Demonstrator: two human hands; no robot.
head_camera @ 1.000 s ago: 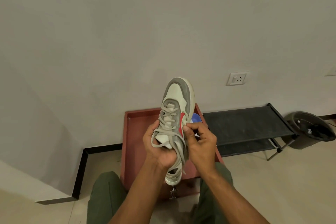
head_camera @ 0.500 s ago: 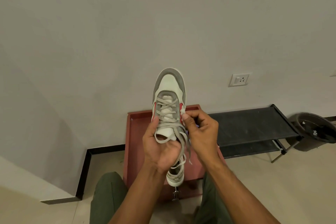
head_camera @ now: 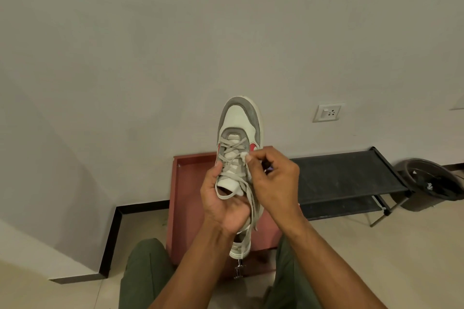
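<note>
In front of you a pale wall (head_camera: pixel 150 57) fills most of the view, and a light tiled floor (head_camera: pixel 401 258) runs along its foot. A low black rack (head_camera: pixel 346 173) stands against the wall to your right, and a reddish tray (head_camera: pixel 185 188) lies on the floor just beside the rack, straight ahead between your knees in green trousers (head_camera: pixel 143 271). A dark bin (head_camera: pixel 431 183) sits at the far right, close to the rack's end. You hold the shoe (head_camera: pixel 238 118), a white and grey sneaker with a red mark on its side, up in the air above the tray, toe pointing away toward the wall and heel toward you. Your left hand (head_camera: pixel 221 203) grips it round the middle from the left, fingers curled under it and thumb lying beside the lacing. Your right hand (head_camera: pixel 273 183) has its fingers curled and pinches the lace (head_camera: pixel 251 198) between thumb and fingertip at the right side of the lacing; loose ends hang down toward the heel. A white wall socket (head_camera: pixel 328 113) sits above the rack.
</note>
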